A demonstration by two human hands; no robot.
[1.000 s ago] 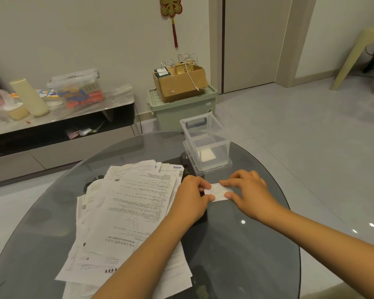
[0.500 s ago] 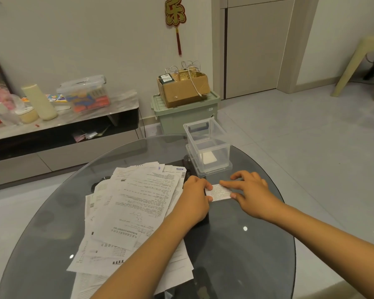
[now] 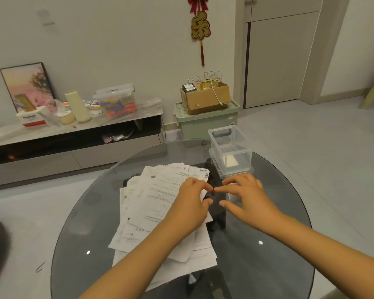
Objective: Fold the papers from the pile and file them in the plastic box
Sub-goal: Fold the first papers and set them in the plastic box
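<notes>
Fingertips meet beside the pile (plastic box beyond).

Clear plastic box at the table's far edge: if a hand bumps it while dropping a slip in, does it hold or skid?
Likely skids. The clear plastic box looks thin-walled and holds only one folded slip, so probably light. It sits on its lid on the smooth glass table, which probably gives little grip. Its broad base makes tipping unlikely.

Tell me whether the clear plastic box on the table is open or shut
Open. The plastic box has no lid on top, and a folded white paper shows lying inside on its bottom.
</notes>
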